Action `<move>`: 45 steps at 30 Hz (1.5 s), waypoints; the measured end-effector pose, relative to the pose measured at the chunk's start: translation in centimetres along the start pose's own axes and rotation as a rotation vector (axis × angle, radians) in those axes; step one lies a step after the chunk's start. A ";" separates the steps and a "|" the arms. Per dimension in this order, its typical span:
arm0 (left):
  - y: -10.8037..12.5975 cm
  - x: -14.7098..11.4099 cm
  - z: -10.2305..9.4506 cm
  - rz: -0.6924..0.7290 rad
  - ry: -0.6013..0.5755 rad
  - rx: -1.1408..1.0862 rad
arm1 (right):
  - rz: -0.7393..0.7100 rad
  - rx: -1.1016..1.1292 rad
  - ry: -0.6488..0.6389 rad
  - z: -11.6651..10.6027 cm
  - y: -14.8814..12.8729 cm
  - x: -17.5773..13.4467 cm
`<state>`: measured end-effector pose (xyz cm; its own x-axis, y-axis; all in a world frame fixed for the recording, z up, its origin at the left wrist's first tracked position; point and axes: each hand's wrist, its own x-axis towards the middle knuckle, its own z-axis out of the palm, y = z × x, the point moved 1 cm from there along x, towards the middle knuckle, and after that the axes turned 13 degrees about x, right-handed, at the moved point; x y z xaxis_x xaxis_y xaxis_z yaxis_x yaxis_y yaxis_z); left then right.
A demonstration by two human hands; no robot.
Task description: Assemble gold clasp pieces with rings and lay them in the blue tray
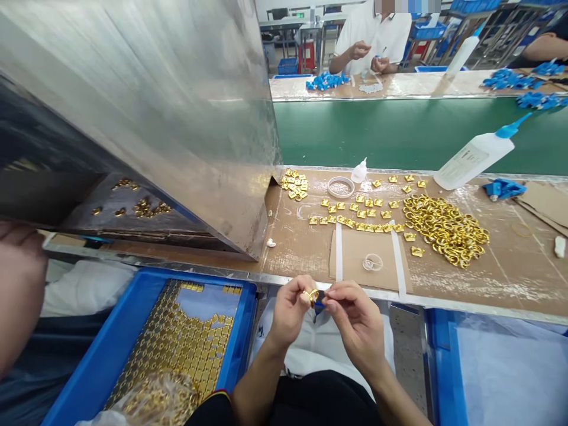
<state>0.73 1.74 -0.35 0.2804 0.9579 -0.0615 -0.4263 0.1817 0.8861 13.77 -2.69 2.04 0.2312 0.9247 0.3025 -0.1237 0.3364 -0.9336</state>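
With the left hand (289,312) pinching the gold ring (314,293), lightly steady the small dark piece (322,294) gripped in the right hand (358,316).

- Bright, even light is spreading over the brown bench (302,254).
- Pale streaks of glare are running down the metal hood (190,106), while its hollow (35,148) is lying in shadow.
- The heaped gold rings (446,228) are throwing back tiny glints (a sharp little sparkle, that).
- At the left edge, another person's arm (20,296) is blurring, and wide-angle stretch is showing toward the sides.
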 end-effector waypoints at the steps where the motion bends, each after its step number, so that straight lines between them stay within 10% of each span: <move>1: 0.4 0.1 -0.5 0.128 0.019 0.154 | 0.049 0.061 0.007 0.0 0.0 -0.2; 10: 3.9 0.5 -2.3 0.639 -0.126 0.913 | 0.379 0.464 -0.161 0.2 -0.2 -0.1; 20: 4.4 0.5 -0.8 1.114 -0.113 1.117 | 0.501 0.672 -0.189 -0.1 0.1 0.3; 45: 5.7 -0.2 -0.1 0.990 -0.191 1.170 | 0.316 0.537 -0.166 0.0 -0.7 1.0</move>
<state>-1.81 2.57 4.64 0.4427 0.5278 0.7249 0.3619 -0.8448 0.3941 14.03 -2.02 3.00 -0.0428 0.9946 0.0945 -0.6375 0.0456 -0.7691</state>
